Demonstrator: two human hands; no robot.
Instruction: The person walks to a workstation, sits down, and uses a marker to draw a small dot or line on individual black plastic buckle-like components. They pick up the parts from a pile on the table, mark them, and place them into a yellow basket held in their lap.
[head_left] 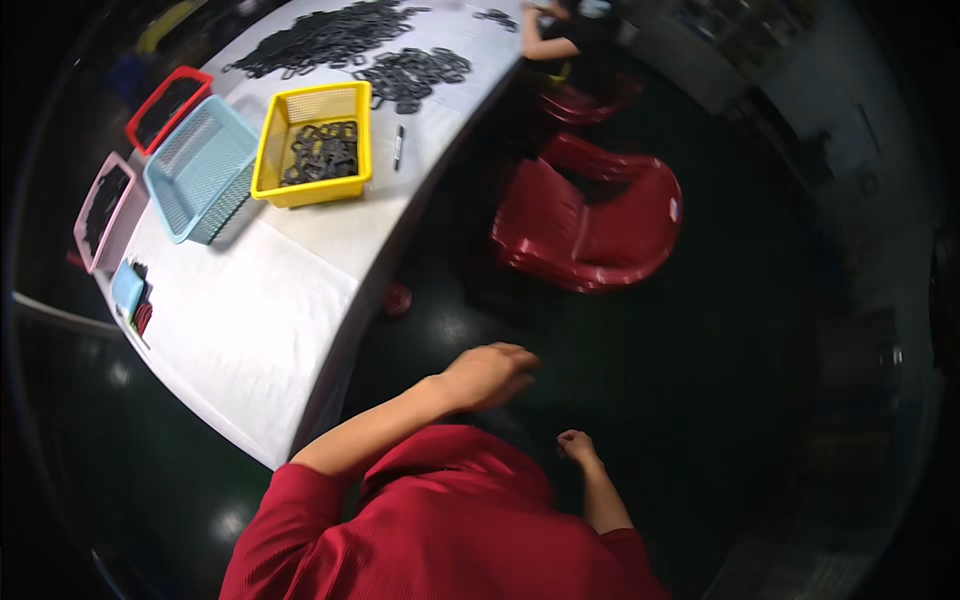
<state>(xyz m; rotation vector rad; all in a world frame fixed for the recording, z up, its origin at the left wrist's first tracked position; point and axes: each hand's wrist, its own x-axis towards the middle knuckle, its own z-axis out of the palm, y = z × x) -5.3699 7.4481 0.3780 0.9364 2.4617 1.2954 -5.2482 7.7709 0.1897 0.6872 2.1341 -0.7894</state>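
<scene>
My left hand (490,376) is raised in front of my red shirt, off the near end of the table, its fingers bent and smeared by motion. I cannot make out whether it holds anything. Lower and to the right, my right hand (576,446) hangs beside my body with its fingers curled in, and no object shows in it. Neither hand touches the white-covered table (270,330). On the table stands a yellow basket (325,190) with dark ring-like pieces (325,150) inside. A light blue basket (205,170) is left of it.
Heaps of black pieces (330,40) lie on the table's far part, with a marker pen (399,148) nearer. Pink (126,215) and red baskets (140,140) line the left edge. Stacked red chairs (600,215) stand right of the table; a person (550,45) sits beyond.
</scene>
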